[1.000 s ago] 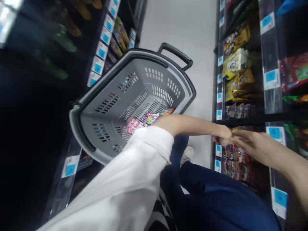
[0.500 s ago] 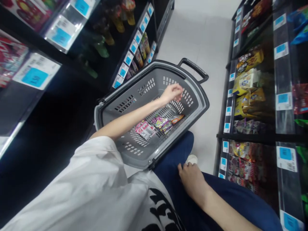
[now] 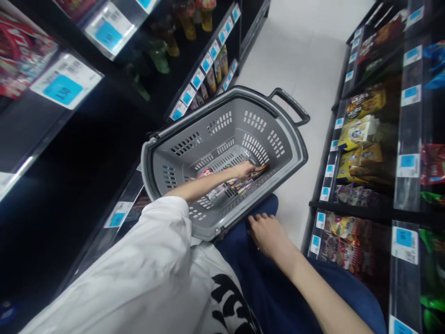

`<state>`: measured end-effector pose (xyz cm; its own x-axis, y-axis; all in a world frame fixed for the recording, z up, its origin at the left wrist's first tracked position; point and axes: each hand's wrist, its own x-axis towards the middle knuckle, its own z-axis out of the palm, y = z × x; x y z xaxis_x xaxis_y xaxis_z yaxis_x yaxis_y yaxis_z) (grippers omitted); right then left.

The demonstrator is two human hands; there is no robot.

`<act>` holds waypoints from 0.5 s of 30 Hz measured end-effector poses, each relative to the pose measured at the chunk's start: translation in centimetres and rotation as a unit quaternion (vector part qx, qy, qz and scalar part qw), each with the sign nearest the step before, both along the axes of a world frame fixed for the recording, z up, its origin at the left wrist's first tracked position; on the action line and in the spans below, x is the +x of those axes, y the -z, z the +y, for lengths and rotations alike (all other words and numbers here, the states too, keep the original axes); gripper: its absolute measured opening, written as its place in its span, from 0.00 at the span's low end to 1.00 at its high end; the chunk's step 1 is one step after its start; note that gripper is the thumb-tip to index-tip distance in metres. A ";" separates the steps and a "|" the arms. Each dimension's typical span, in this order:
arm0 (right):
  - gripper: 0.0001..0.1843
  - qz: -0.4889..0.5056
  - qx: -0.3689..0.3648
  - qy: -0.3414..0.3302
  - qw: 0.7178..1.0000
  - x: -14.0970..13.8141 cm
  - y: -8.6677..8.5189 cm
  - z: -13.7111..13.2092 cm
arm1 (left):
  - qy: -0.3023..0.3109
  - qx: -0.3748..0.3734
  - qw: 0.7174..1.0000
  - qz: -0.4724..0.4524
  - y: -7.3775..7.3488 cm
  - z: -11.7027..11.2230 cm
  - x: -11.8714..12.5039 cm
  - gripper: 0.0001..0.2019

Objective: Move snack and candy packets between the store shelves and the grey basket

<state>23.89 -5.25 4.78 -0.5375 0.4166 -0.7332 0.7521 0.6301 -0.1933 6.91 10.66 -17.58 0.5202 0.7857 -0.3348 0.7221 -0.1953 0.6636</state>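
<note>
My left hand [image 3: 245,169] reaches down inside a grey plastic shopping basket [image 3: 194,232], its fingers closed at a small orange packet [image 3: 260,169]. The packet appears tipped on edge, and the fingertips are partly hidden. Beneath my forearm lie a pink-and-white packet [image 3: 216,191] and a purple-and-white packet [image 3: 242,185], both partly covered. Outside the basket, my right hand [image 3: 267,232] rests flat on my blue-trousered leg, fingers spread, holding nothing.
Dark shelves with blue-and-white price tags [image 3: 63,88] stand close on the left. On the right, another shelf holds yellow snack bags [image 3: 358,132] and other packets. The basket's black handle [image 3: 290,104] sticks out over the pale floor [image 3: 302,60].
My left hand has gone from above the basket's far part down to the packets at its bottom. My right hand stays on my leg. The whole view has shifted slightly.
</note>
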 end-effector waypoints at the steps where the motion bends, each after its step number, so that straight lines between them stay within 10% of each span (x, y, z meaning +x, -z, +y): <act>1: 0.19 -0.002 -0.002 0.000 1.000 0.1 0.2 0.0 | -0.017 0.003 1.000 -0.016 -0.1 0.3 -0.5 0.10; 8: 0.22 -0.011 -0.013 -0.011 1.000 0.0 0.0 1.6 | -0.115 0.033 0.991 -0.064 -2.7 1.2 -2.5 0.14; 15: 0.21 0.116 -0.169 0.057 0.977 2.4 -3.1 6.3 | -0.287 0.084 0.920 -0.253 -11.4 1.6 -3.7 0.09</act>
